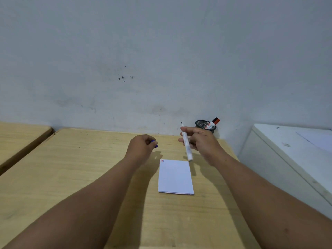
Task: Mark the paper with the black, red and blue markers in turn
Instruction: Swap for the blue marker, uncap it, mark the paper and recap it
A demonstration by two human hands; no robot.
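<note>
We see both hands raised above a light wooden desk (71, 168). Our right hand (199, 142) grips an uncapped marker (186, 146) with a white barrel, its dark tip pointing up toward the wall and its back end hanging down just above the far right corner of the paper (175, 177). Our left hand (142, 146) is curled closed around a small blue cap (154, 143), only a bit of which peeks out past the fingers.

The paper lies flat on the desk between and below our 2 hands, touching neither. In its far left corner sit small short marks (162, 160), dark and red; whether a blue one is there we cannot tell.

At the back of the desk, by the wall, stands a black mesh cup (203, 124) holding a red-capped marker (213, 123) that leans to the right. A white cabinet (287, 159) stands beside the desk on the right.
</note>
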